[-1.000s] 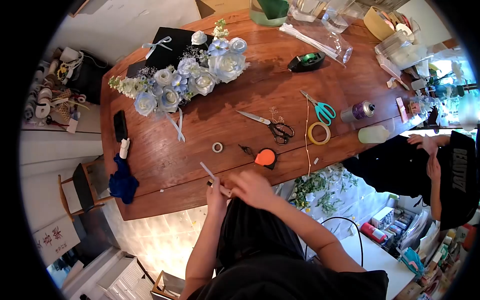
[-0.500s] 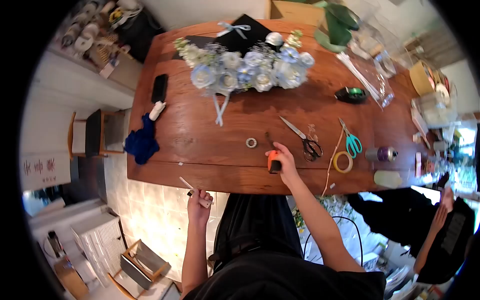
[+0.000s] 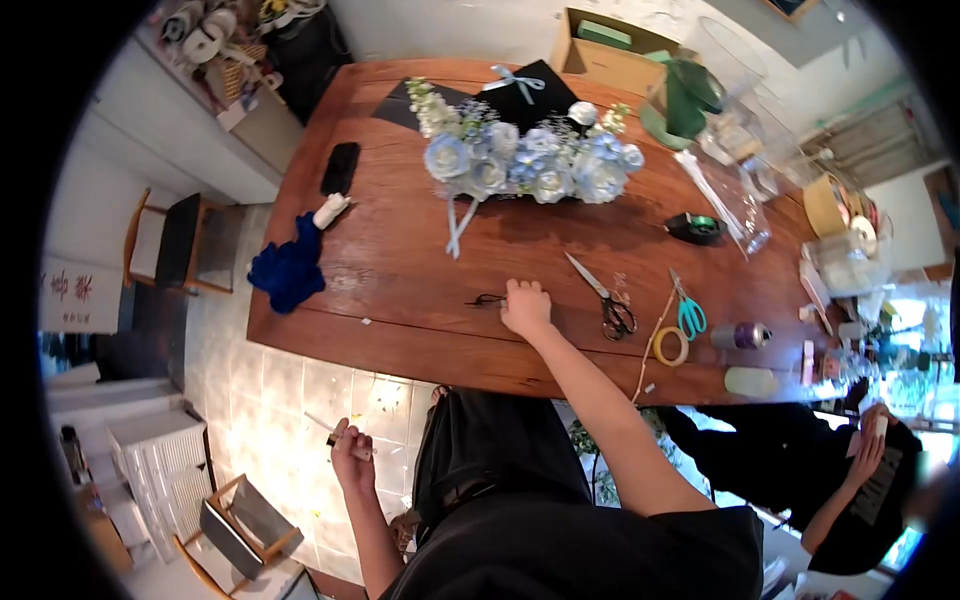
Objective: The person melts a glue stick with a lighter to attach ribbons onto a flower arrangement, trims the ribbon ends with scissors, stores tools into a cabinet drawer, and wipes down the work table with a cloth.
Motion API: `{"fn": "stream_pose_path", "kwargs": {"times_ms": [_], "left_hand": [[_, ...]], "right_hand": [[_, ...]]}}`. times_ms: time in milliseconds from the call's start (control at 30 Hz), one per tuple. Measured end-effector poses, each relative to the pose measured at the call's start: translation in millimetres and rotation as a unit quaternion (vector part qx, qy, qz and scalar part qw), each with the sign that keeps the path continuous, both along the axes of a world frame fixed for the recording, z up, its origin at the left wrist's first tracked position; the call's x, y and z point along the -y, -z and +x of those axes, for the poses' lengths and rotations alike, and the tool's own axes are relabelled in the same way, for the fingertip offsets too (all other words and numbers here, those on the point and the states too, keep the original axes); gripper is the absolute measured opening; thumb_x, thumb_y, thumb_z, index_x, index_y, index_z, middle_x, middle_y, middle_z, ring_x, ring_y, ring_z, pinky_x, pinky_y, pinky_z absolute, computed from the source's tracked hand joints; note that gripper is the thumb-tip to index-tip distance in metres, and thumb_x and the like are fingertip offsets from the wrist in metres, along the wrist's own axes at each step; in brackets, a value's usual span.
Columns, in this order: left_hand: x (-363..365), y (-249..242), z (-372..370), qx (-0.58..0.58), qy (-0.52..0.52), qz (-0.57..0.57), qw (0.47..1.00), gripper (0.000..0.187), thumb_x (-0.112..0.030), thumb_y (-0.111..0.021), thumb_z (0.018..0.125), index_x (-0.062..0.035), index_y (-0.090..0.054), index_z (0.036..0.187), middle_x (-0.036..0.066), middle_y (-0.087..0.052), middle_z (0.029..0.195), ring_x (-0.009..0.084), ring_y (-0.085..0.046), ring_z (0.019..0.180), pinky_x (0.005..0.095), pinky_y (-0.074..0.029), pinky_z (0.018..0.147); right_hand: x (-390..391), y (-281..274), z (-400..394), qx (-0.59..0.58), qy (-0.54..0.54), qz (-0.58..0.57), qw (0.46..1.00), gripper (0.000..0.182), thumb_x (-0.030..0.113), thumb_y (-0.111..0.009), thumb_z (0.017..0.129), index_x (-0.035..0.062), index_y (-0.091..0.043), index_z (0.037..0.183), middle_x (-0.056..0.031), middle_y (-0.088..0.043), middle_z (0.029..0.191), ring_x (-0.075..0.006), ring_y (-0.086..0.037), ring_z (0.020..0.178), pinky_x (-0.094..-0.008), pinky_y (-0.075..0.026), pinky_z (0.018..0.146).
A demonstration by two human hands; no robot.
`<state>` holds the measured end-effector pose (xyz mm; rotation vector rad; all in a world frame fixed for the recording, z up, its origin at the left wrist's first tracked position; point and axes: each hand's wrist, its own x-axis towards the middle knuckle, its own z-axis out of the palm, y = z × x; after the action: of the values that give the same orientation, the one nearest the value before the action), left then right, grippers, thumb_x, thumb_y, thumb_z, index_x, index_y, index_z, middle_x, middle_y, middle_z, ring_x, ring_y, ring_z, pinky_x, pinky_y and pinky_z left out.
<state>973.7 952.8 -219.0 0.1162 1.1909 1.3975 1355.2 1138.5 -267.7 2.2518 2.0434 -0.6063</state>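
Note:
My left hand (image 3: pixel 352 455) is off the table's front edge, over the floor. Its fingers are closed around a thin white stick (image 3: pixel 322 423), together with a small pale piece and a dark bit too small to name. My right hand (image 3: pixel 526 307) is low over the middle of the table, fingers curled down. A thin black looped thing (image 3: pixel 487 299) pokes out to the left of its fingertips. The palm hides whatever else it holds. To its right lie black-handled scissors (image 3: pixel 606 297), blades apart. Beyond it is a blue and white flower arrangement (image 3: pixel 540 170) with a black graduation cap (image 3: pixel 545 95).
The wooden table (image 3: pixel 400 270) also bears teal-handled scissors (image 3: pixel 690 315), a tape roll (image 3: pixel 671 347), a spray can (image 3: pixel 741 336), a tape dispenser (image 3: pixel 694 228), a phone (image 3: pixel 341 168) and a blue cloth (image 3: pixel 288 270). A co-worker in black (image 3: pixel 860 490) is at the right.
My right hand has moved left to where the small ring lay; the ring and the orange and black tool are out of sight. My left hand has moved left and down. The view has shifted.

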Motion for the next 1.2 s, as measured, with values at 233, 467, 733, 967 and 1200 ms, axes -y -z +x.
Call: {"fn": "stream_pose_path", "kwargs": {"times_ms": [233, 467, 733, 967, 1200], "left_hand": [[-23, -1, 5, 0.015, 0.058, -0.035, 0.998, 0.023, -0.021, -0.052, 0.095, -0.0061, -0.049, 0.112, -0.004, -0.039, 0.064, 0.0064, -0.037, 0.052, 0.0239, -0.042, 0.061], [-63, -13, 31, 0.017, 0.142, -0.02, 0.99, 0.02, -0.02, -0.05, 0.096, -0.0069, -0.051, 0.111, -0.004, -0.041, 0.065, 0.0057, -0.039, 0.053, 0.0241, -0.042, 0.061], [-81, -18, 72, -0.017, 0.23, -0.052, 0.972, 0.015, -0.02, -0.051, 0.095, -0.0103, -0.053, 0.106, -0.005, -0.04, 0.064, 0.006, -0.038, 0.052, 0.0245, -0.039, 0.058], [-82, -17, 86, -0.04, 0.249, -0.074, 0.965, 0.013, -0.02, -0.053, 0.093, -0.0104, -0.054, 0.101, -0.006, -0.041, 0.063, 0.0058, -0.038, 0.05, 0.0238, -0.038, 0.055], [-97, -16, 109, -0.031, 0.243, -0.116, 0.963, 0.011, -0.016, -0.055, 0.092, -0.0095, -0.054, 0.101, -0.003, -0.043, 0.062, 0.0075, -0.039, 0.049, 0.0256, -0.037, 0.053]], "right_hand": [[61, -11, 39, -0.104, 0.047, 0.079, 0.99, 0.034, 0.021, -0.065, 0.073, 0.0101, -0.056, 0.103, -0.012, -0.058, 0.1, -0.0315, -0.053, 0.097, -0.0433, -0.047, 0.078], [67, -33, 152, 0.052, 0.293, 0.128, 0.946, 0.017, 0.026, -0.066, 0.073, 0.0107, -0.069, 0.08, -0.0079, -0.062, 0.085, -0.0286, -0.055, 0.093, -0.0404, -0.049, 0.076], [66, -7, 205, 0.092, 0.229, 0.165, 0.955, 0.015, 0.023, -0.066, 0.072, 0.0096, -0.069, 0.079, -0.0054, -0.064, 0.089, -0.0259, -0.055, 0.094, -0.0433, -0.044, 0.08], [80, -20, 244, 0.078, 0.312, 0.107, 0.941, 0.022, 0.032, -0.066, 0.073, 0.0103, -0.07, 0.074, -0.0105, -0.067, 0.08, -0.0318, -0.063, 0.079, -0.0406, -0.052, 0.07], [93, 14, 294, 0.069, 0.388, 0.013, 0.919, 0.019, 0.021, -0.065, 0.07, 0.0048, -0.069, 0.077, -0.0162, -0.067, 0.079, -0.0314, -0.066, 0.078, -0.0412, -0.052, 0.067]]}}
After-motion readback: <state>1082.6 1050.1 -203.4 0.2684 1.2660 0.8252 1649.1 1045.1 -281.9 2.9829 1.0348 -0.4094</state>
